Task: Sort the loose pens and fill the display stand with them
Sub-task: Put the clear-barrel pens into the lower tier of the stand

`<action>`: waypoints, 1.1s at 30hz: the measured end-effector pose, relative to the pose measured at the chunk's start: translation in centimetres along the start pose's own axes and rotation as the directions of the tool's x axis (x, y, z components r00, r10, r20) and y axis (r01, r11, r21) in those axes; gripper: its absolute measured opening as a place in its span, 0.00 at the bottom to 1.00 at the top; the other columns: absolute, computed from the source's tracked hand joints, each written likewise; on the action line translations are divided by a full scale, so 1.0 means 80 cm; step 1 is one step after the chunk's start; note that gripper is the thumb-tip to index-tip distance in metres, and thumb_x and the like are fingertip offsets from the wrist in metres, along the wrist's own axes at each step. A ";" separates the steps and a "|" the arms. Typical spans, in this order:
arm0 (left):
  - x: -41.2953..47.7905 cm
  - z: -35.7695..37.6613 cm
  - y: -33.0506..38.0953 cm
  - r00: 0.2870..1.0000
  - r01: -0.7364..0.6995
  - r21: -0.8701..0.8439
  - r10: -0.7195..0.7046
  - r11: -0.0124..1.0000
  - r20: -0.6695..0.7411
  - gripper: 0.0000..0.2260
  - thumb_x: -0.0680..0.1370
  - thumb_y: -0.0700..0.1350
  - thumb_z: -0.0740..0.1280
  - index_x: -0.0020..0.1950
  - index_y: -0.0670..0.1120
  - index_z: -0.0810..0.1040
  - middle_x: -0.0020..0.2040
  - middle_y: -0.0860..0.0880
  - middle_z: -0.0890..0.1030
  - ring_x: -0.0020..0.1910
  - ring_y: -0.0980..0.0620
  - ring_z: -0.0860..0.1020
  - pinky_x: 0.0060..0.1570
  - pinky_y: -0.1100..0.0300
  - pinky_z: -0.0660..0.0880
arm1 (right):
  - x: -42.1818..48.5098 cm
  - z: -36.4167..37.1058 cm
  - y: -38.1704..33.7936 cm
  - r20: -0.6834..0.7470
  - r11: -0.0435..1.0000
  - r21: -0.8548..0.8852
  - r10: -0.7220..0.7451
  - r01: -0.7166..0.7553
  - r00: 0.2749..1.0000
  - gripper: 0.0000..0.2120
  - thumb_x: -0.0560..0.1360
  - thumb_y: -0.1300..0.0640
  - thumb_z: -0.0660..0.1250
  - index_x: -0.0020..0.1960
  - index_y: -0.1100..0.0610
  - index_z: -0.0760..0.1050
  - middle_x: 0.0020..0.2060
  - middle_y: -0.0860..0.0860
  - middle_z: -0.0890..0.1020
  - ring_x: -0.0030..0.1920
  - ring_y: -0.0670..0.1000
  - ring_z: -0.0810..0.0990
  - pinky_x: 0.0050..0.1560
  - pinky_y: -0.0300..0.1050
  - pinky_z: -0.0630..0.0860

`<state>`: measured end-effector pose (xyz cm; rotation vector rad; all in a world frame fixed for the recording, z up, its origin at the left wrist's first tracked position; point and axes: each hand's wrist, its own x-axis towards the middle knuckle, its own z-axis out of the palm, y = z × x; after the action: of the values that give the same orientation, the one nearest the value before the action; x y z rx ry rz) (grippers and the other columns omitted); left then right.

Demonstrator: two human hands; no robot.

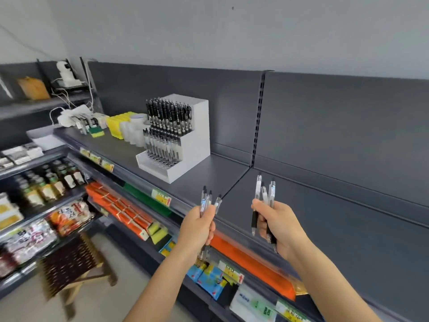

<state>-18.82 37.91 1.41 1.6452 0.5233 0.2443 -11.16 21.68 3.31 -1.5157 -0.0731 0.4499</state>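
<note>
The left hand curls its fingers round clear plastic pens with black tips. The right hand holds similar pens with black grips in closed fingers. Both bundles are above the dark grey shelf, near the white stepped display stand, which is partly filled.

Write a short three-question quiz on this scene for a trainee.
1. True or false: the left hand and the right hand each grip a bunch of pens.
2. Where does the white display stand sit? A) on the wooden stool B) on the dark top shelf C) on the floor
3. Fill in: in the head view, the stand is to the ___ of both hands.

Key: 1 true; 2 B; 3 left.
</note>
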 end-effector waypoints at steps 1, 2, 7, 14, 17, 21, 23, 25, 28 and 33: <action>0.009 -0.011 -0.001 1.000 0.009 -0.021 -0.009 1.000 -0.011 0.13 0.82 0.51 0.59 0.47 0.42 0.72 0.30 0.51 0.73 0.25 0.55 0.68 0.26 0.63 0.67 | 0.009 0.015 0.001 0.010 1.000 0.000 -0.006 0.006 1.000 0.09 0.77 0.56 0.66 0.40 0.57 0.70 0.27 0.50 0.64 0.27 0.49 0.59 0.26 0.43 0.58; 0.018 -0.021 -0.003 1.000 0.015 -0.035 -0.015 0.999 -0.020 0.12 0.82 0.50 0.59 0.48 0.42 0.72 0.30 0.50 0.73 0.26 0.55 0.68 0.26 0.63 0.67 | 0.019 0.029 0.002 0.015 1.000 0.004 -0.013 0.013 1.000 0.09 0.77 0.56 0.66 0.40 0.57 0.70 0.27 0.51 0.65 0.26 0.49 0.60 0.26 0.43 0.58; 0.081 -0.076 -0.009 0.997 0.019 -0.054 -0.023 0.998 -0.072 0.10 0.82 0.45 0.61 0.52 0.38 0.74 0.35 0.47 0.80 0.27 0.55 0.75 0.25 0.63 0.69 | 0.076 0.095 0.003 -0.019 0.991 -0.072 -0.113 0.112 0.993 0.10 0.76 0.56 0.66 0.39 0.58 0.70 0.29 0.54 0.67 0.29 0.52 0.62 0.30 0.45 0.62; 0.213 -0.158 -0.003 0.983 0.034 -0.052 -0.042 0.998 -0.178 0.12 0.82 0.47 0.61 0.43 0.40 0.71 0.29 0.47 0.71 0.23 0.52 0.67 0.25 0.60 0.66 | 0.171 0.176 -0.018 -0.074 0.986 -0.049 -0.163 0.159 0.984 0.11 0.74 0.57 0.68 0.37 0.58 0.69 0.27 0.51 0.63 0.26 0.49 0.60 0.27 0.42 0.63; 0.257 -0.188 0.000 0.979 0.038 -0.065 -0.050 0.997 -0.197 0.13 0.81 0.48 0.62 0.41 0.41 0.70 0.28 0.49 0.70 0.24 0.53 0.66 0.27 0.60 0.66 | 0.206 0.209 -0.026 -0.126 0.984 -0.045 -0.176 0.172 0.976 0.11 0.74 0.59 0.68 0.35 0.58 0.70 0.26 0.50 0.63 0.27 0.49 0.59 0.28 0.42 0.62; 0.300 -0.219 0.005 0.981 0.000 -0.047 -0.009 0.999 -0.192 0.15 0.81 0.48 0.63 0.38 0.41 0.71 0.25 0.51 0.71 0.24 0.54 0.68 0.27 0.59 0.66 | 0.238 0.249 -0.029 -0.151 0.968 -0.121 -0.236 0.219 0.960 0.13 0.74 0.60 0.67 0.34 0.62 0.68 0.26 0.52 0.63 0.28 0.50 0.58 0.30 0.44 0.60; 0.319 -0.233 0.009 0.977 -0.054 0.019 0.057 0.998 -0.204 0.16 0.81 0.49 0.61 0.37 0.41 0.71 0.26 0.50 0.72 0.24 0.54 0.68 0.27 0.59 0.67 | 0.251 0.269 -0.028 -0.161 0.960 -0.156 -0.257 0.232 0.953 0.14 0.74 0.60 0.67 0.36 0.65 0.67 0.27 0.52 0.62 0.29 0.50 0.58 0.31 0.44 0.59; 0.339 -0.244 0.012 0.966 -0.127 0.105 0.147 0.986 -0.213 0.17 0.82 0.49 0.59 0.37 0.42 0.70 0.27 0.49 0.72 0.23 0.54 0.68 0.28 0.60 0.68 | 0.264 0.284 -0.026 -0.177 0.952 -0.191 -0.273 0.239 0.946 0.14 0.74 0.59 0.67 0.34 0.62 0.66 0.25 0.49 0.62 0.28 0.49 0.58 0.30 0.43 0.59; 0.370 -0.265 0.011 0.941 -0.233 0.200 0.273 0.952 -0.201 0.16 0.82 0.50 0.58 0.40 0.41 0.71 0.28 0.50 0.73 0.24 0.55 0.69 0.29 0.61 0.69 | 0.281 0.307 -0.025 -0.202 0.926 -0.282 -0.313 0.251 0.928 0.14 0.74 0.58 0.67 0.33 0.59 0.68 0.23 0.47 0.63 0.25 0.47 0.59 0.27 0.41 0.62; 0.406 -0.293 0.004 0.898 -0.410 0.245 0.436 0.879 -0.062 0.16 0.82 0.51 0.58 0.41 0.40 0.70 0.28 0.48 0.72 0.25 0.55 0.68 0.28 0.60 0.68 | 0.299 0.339 -0.021 -0.335 0.884 -0.403 -0.382 0.236 0.861 0.17 0.74 0.55 0.69 0.38 0.67 0.68 0.25 0.49 0.63 0.27 0.49 0.60 0.28 0.43 0.63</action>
<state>-1.01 73.77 0.60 1.9697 0.2743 0.6283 2.41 55.16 1.34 -1.8811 -0.0759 -0.1620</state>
